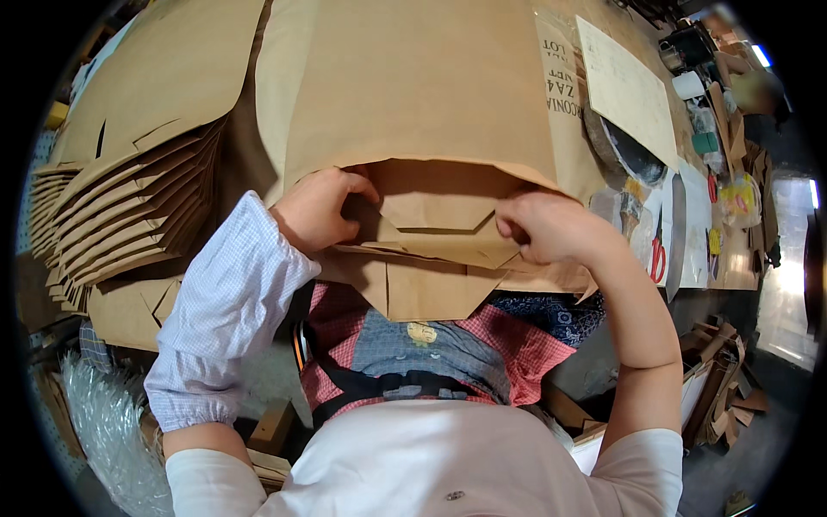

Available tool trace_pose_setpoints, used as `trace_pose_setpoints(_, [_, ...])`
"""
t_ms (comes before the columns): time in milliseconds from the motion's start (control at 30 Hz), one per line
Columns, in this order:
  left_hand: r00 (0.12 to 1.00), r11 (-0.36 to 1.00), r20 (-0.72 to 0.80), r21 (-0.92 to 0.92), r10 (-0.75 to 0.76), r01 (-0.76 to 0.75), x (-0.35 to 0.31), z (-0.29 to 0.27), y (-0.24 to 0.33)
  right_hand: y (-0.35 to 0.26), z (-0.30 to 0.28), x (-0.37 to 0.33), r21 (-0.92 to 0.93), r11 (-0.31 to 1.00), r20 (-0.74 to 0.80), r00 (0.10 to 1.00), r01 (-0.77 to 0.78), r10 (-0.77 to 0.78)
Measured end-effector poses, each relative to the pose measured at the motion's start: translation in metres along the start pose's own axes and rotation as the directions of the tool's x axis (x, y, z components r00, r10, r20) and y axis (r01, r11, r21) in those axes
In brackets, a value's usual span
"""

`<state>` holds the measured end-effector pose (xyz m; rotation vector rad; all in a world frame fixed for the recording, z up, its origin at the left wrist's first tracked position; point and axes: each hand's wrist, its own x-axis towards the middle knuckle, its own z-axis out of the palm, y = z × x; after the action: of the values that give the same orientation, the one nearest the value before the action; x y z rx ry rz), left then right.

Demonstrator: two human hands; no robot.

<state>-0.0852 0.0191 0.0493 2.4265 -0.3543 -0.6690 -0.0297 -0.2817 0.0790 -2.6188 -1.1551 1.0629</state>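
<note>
A large brown paper bag (pixel 422 86) lies flat on the table with its folded end toward me, spread into a wide mouth. At the left corner of that mouth, my left hand (pixel 323 208) grips the paper, with thumb and fingers curled in at the opening. My right hand (pixel 551 227) is closed on the right corner, its fingers bent inward over the fold. Between my hands show the creased inner layers and a lower flap (pixel 426 289) hanging over the table edge toward my lap. Some fingertips are hidden by the paper.
Left of the bag is a fanned stack of similar paper bags (pixel 146 202). To the right lie red-handled scissors (pixel 658 257), a brush (pixel 633 202), a white board (pixel 627 86) and a roll of dark tape (pixel 633 151). Clear plastic wrap (pixel 108 431) and cardboard scraps (pixel 724 388) lie below.
</note>
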Motion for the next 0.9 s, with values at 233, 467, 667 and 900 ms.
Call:
trace_pose_setpoints(233, [0.976, 0.997, 0.203, -0.007, 0.075, -0.075, -0.002, -0.02, 0.003, 0.005, 0.008, 0.011, 0.206, 0.976, -0.294, 0.956, 0.067, -0.003])
trace_pose_setpoints(467, [0.935, 0.989, -0.355, 0.134, -0.015, 0.067, 0.012, 0.028, 0.006, -0.004, 0.026, 0.014, -0.031, 0.999, -0.578, 0.815, 0.017, -0.032])
trace_pose_setpoints(667, [0.996, 0.986, -0.033, 0.148, 0.088, -0.082, -0.008, 0.002, 0.026, 0.053, 0.026, -0.108, -0.214, 0.924, -0.752, 0.657, -0.317, 0.051])
trace_pose_setpoints(900, [0.992, 0.931, -0.129, 0.362, 0.014, 0.034, -0.008, 0.02, 0.046, 0.111, 0.054, -0.163, -0.298, 0.912, -0.821, 0.563, -0.283, -0.093])
